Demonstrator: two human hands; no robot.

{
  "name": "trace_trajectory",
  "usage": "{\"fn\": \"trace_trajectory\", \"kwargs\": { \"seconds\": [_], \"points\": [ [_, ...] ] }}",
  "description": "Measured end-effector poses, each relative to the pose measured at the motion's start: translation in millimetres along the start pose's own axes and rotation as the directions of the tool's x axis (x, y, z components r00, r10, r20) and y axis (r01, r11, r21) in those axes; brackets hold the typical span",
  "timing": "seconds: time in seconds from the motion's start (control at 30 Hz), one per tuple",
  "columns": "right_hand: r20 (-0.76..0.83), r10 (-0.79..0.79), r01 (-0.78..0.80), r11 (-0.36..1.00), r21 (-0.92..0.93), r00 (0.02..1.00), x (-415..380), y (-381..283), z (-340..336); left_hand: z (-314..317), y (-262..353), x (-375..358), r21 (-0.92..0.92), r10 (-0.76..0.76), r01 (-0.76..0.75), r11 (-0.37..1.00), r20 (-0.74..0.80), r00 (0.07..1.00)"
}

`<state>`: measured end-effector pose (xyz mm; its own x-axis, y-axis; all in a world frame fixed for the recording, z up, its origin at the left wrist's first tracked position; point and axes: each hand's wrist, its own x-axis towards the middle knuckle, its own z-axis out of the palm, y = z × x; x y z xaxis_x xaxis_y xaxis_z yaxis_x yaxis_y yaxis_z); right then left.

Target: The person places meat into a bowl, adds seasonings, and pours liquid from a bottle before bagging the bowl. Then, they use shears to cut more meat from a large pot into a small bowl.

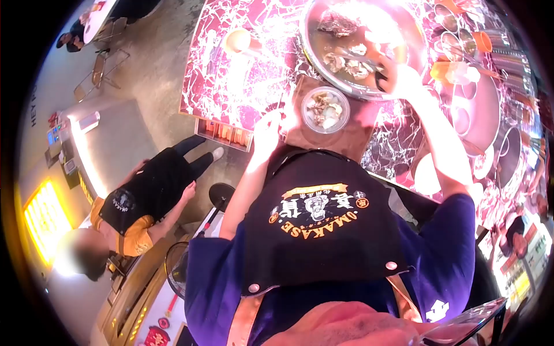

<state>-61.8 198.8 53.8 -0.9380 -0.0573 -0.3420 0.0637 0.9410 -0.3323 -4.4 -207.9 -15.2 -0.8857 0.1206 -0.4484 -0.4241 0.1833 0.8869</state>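
Observation:
My right hand point(399, 82) is closed at the near rim of a wide metal pot point(314, 60). From it, what look like metal tongs point(360, 59) reach in among pale food pieces and liquid. A large dark chunk of meat point(337, 23) lies at the pot's far side. Between my hands, a clear round bowl point(326, 109) of chopped pieces sits on a brown board point(300, 135). My left hand point(268, 130) is by the board's left edge, its fingers drawn together; glare hides what they hold, if anything.
A pale cup point(236, 41) stands on the marbled table point(208, 81). Cups, an orange container point(441, 72) and a large round tray point(479, 115) crowd the right side. Another person in a black apron point(153, 181) stands to the left. Below the table edge is an open drawer point(225, 134).

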Motion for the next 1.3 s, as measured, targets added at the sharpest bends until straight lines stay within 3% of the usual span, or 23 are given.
{"fn": "trace_trajectory", "kwargs": {
  "seconds": [0.03, 0.13, 0.23, 0.3, 0.4, 0.43, 0.5, 0.63, 0.7, 0.77, 0.83, 0.87, 0.9, 0.97, 1.07, 1.17, 1.23, 1.3],
  "points": [
    [-0.066, -0.075, 0.071, 0.996, -0.052, 0.995, 27, 15, 23, 3, 7, -7, 0.011, -0.031, 0.031, 0.999, -0.018, 0.999],
    [0.095, 0.005, 0.009, 0.99, -0.138, 0.996, 67, 2, 39, -3, -2, -26, 0.082, 0.021, -0.016, 0.996, -0.066, 0.998],
    [0.146, 0.02, -0.002, 0.993, -0.121, 0.989, 80, 14, 61, -17, -32, -36, 0.2, 0.085, -0.05, 0.978, -0.165, 0.983],
    [0.102, 0.004, 0.008, 0.993, -0.119, 0.995, 80, 31, 78, -15, -27, -44, 0.007, -0.033, 0.035, 0.999, -0.198, 0.98],
    [0.073, -0.007, 0.0, 0.996, 0.093, 0.997, 68, 47, 84, -7, -25, -47, 0.003, -0.011, 0.011, 1.0, -0.195, 0.981],
    [0.073, -0.009, 0.003, 0.996, 0.088, 0.997, 66, 55, 87, -3, -21, -47, 0.005, -0.03, 0.032, 0.999, -0.184, 0.983],
    [0.001, -0.076, 0.07, 0.926, 0.37, 0.997, 61, 67, 95, 4, -14, -43, -0.045, -0.041, 0.035, 0.998, -0.131, 0.991],
    [-0.037, -0.09, 0.097, 0.882, 0.462, 0.995, 35, 61, 75, 17, -19, -30, -0.159, -0.005, 0.011, 0.987, 0.035, 0.999],
    [-0.047, -0.106, 0.115, 0.847, 0.519, 0.993, 18, 52, 63, 27, -19, -25, -0.166, 0.0, -0.001, 0.986, -0.008, 1.0],
    [-0.03, -0.053, 0.061, 0.811, 0.582, 0.998, 1, 48, 63, 32, -8, -18, -0.059, -0.07, 0.078, 0.995, 0.121, 0.99],
    [-0.044, -0.039, 0.058, 0.74, 0.67, 0.998, -34, 33, 37, 45, -6, -10, -0.065, -0.1, 0.104, 0.992, 0.066, 0.993],
    [0.151, 0.026, -0.13, 0.663, 0.737, 0.988, -51, 25, 18, 49, -4, -6, 0.044, -0.091, 0.09, 0.995, 0.009, 0.996],
    [0.15, 0.032, -0.133, 0.669, 0.732, 0.988, -69, 20, 6, 53, -3, -2, 0.151, -0.07, 0.077, 0.986, -0.05, 0.996],
    [0.14, 0.044, -0.11, 0.853, 0.511, 0.989, -100, 11, -13, 55, -3, 2, 0.116, -0.04, 0.045, 0.992, -0.044, 0.998],
    [0.22, -0.073, -0.066, 0.82, 0.568, 0.973, -129, -11, -35, 56, -3, 7, -0.039, -0.022, 0.021, 0.999, -0.019, 1.0],
    [0.252, 0.014, -0.134, 0.876, 0.464, 0.968, -124, -21, -50, 53, 2, 8, 0.035, -0.013, 0.014, 0.999, -0.023, 1.0],
    [0.073, 0.027, -0.046, 0.96, 0.278, 0.997, -98, -4, -36, 52, -18, 12, -0.06, 0.023, -0.025, 0.998, -0.035, 0.999],
    [0.065, 0.14, -0.141, 0.99, 0.005, 0.988, -64, -11, -34, 48, -21, 9, -0.153, 0.053, -0.06, 0.986, -0.052, 0.997]
  ]
}}
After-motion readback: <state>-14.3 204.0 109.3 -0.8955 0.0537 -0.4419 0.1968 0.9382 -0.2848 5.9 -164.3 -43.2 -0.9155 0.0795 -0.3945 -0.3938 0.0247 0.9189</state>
